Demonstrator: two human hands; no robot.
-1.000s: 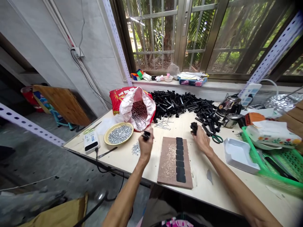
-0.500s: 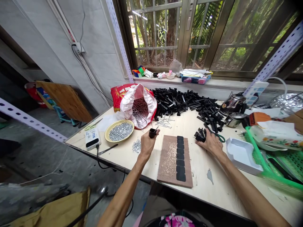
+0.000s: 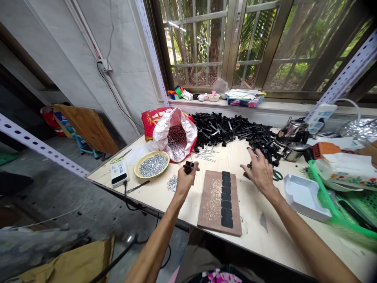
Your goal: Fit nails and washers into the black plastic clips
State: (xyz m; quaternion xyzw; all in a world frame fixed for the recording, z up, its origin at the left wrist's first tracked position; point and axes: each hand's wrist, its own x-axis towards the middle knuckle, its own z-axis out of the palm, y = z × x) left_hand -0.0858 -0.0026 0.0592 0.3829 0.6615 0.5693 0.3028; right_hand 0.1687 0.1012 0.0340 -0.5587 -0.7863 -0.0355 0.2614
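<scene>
My left hand (image 3: 185, 179) is closed round a small black plastic piece (image 3: 188, 167), held just left of a brown board (image 3: 212, 200). A column of flat black pads (image 3: 226, 198) lies on that board. My right hand (image 3: 259, 169) hovers palm down with fingers spread over a few black pieces (image 3: 249, 166) at the near edge of a big heap of black plastic parts (image 3: 232, 129). Green-handled scissors (image 3: 277, 175) lie just right of that hand.
A pale wooden table (image 3: 259, 232) carries a yellow dish of small metal bits (image 3: 152, 164), an open bag of nails (image 3: 176, 135), loose nails (image 3: 206, 154), a white tray (image 3: 306, 192), a green basket (image 3: 347, 204) and kettles (image 3: 293, 131). A card reader (image 3: 119, 173) sits near the left edge.
My right hand let go of the black pieces it gripped and now spreads open above them. My left hand drifted slightly toward the board, still holding its piece.
</scene>
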